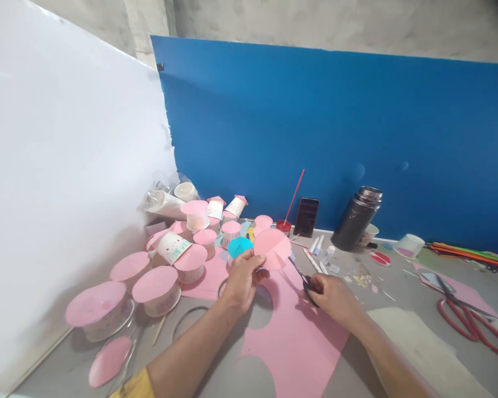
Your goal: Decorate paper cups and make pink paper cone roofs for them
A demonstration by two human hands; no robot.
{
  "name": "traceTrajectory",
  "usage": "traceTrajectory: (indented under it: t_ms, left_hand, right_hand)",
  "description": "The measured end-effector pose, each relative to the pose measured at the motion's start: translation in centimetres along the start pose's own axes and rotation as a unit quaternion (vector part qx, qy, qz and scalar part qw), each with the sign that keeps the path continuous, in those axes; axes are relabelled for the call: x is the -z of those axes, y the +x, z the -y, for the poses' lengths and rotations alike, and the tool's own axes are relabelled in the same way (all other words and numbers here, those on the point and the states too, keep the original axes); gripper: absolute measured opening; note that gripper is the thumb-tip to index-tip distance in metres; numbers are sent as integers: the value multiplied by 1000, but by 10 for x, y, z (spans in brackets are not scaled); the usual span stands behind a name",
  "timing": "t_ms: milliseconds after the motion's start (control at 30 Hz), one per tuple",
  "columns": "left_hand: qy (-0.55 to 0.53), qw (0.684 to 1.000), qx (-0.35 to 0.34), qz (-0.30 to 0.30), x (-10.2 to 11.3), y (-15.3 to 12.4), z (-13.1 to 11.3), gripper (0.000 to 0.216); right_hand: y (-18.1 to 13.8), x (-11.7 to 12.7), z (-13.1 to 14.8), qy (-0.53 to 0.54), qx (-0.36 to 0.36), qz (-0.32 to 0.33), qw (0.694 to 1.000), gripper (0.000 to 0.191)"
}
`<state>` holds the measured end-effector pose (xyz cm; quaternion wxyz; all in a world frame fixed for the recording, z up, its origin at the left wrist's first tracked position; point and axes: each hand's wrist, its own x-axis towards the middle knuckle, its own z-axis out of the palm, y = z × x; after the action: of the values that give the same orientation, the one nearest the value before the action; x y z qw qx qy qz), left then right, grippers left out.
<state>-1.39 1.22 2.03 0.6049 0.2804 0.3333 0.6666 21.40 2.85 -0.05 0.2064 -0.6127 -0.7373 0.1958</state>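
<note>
My left hand (241,279) is closed on the edge of a pink paper circle (273,248), holding it up above the table. My right hand (331,297) grips black-handled scissors (302,276), whose blades point up toward the circle's lower right edge. Both hands hover over a large pink paper sheet (292,334) with round cut-outs along its edges. Just behind the circle stands a cup with a blue top (239,246).
Several paper cups with pink paper lids (156,288) crowd the left side by a white board (58,182). A blue board (340,138) backs the table. A phone (306,216), dark flask (356,218), red paint pot (283,226), markers and red scissors (468,320) lie to the right.
</note>
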Motion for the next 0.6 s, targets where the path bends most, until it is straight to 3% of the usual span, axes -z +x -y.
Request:
traceTrajectory:
  t_ms: [67, 133, 333, 400, 533, 600]
  left_hand:
    - [20, 1000, 3, 10, -2, -3, 1, 26]
    - [31, 999, 8, 16, -3, -5, 2, 25]
    - [24, 1000, 4, 15, -6, -6, 3, 22]
    - [32, 999, -6, 10, -5, -6, 5, 20]
    - [101, 995, 3, 11, -3, -7, 14, 18]
    - [129, 991, 23, 32, -3, -10, 20, 19]
  right_hand:
    - [-1, -1, 3, -14, -8, -18, 1000, 27]
    - [-3, 0, 8, 37, -3, -13, 999, 34]
    - [-10, 5, 17, 264, -17, 104, 959, 37]
    - [-10, 4, 16, 335, -24, 85, 938, 41]
    - [-7, 0, 14, 497, -12, 8, 868, 57]
    - [-6, -2, 16, 519, -22, -33, 854, 52]
